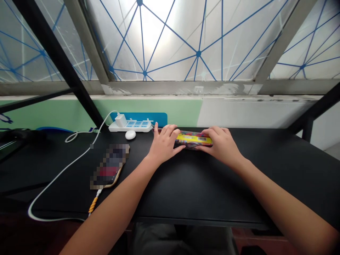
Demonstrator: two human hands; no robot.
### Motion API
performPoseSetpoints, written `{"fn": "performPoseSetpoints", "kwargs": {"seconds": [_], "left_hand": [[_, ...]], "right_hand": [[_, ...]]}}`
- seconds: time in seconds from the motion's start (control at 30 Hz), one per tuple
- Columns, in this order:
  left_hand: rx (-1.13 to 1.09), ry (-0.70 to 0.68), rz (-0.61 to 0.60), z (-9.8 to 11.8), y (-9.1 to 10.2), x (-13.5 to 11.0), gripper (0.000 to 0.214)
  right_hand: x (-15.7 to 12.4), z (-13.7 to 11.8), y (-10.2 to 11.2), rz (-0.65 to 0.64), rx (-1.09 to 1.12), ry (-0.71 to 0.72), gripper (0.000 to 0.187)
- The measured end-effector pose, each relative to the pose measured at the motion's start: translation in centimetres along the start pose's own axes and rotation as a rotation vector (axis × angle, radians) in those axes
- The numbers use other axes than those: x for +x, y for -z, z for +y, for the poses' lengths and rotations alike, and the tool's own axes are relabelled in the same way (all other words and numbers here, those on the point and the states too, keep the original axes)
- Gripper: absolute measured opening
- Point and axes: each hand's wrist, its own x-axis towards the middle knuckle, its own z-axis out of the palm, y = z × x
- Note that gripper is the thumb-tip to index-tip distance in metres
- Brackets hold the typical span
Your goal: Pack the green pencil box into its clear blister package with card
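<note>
A long, narrow, shiny package (195, 138) in yellow, red and dark colours, with a barcode on it, lies at the back of the black desk. My left hand (166, 141) grips its left part, thumb on the near side and fingers over the far side. Its right end is held the same way by my right hand (219, 141). Both hands cover the ends of the package, so its full length is hidden.
Left of my hands are a white power strip (145, 126) with a plugged-in charger (120, 120), a small white rounded case (130, 135) and a phone (110, 166) on a white cable (61, 170). Black frame bars (87, 102) and a window (170, 39) stand behind the desk (202, 191).
</note>
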Motion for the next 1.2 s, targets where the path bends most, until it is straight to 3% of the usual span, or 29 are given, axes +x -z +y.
{"fn": "performPoseSetpoints", "kwargs": {"seconds": [0.13, 0.4, 0.6, 0.8, 0.93, 1.07, 1.13, 1.2], "left_hand": [[0.014, -0.033, -0.06, 0.4, 0.3, 0.1, 0.039], [-0.013, -0.061, -0.124, 1.0, 0.6, 0.3, 0.034], [-0.036, -0.116, -0.29, 1.1, 0.0, 0.3, 0.023], [-0.141, -0.094, -0.263, 1.5, -0.1, 0.2, 0.03], [-0.151, 0.032, -0.223, 0.1, 0.0, 0.3, 0.035], [-0.025, 0.331, -0.14, -3.7, 0.1, 0.0, 0.027], [0.005, 0.527, -0.192, -5.6, 0.1, -0.3, 0.03], [-0.096, 0.691, -0.323, -6.8, -0.1, -0.6, 0.032]], "right_hand": [[0.0, -0.5, 0.2, -0.055, -0.004, 0.052, 0.025], [-0.3, -1.2, 0.2, -0.188, -0.043, 0.06, 0.028], [-0.4, -1.8, -0.7, -0.258, -0.002, 0.103, 0.019], [-0.4, -1.9, -1.0, -0.287, 0.106, 0.116, 0.028], [-0.6, -1.7, -1.4, -0.298, 0.141, 0.118, 0.041], [-0.8, -1.6, -1.7, -0.343, 0.137, 0.088, 0.051], [-0.8, -1.5, -1.7, -0.367, 0.133, 0.077, 0.054], [-0.8, -1.5, -1.8, -0.379, 0.132, 0.076, 0.057]]}}
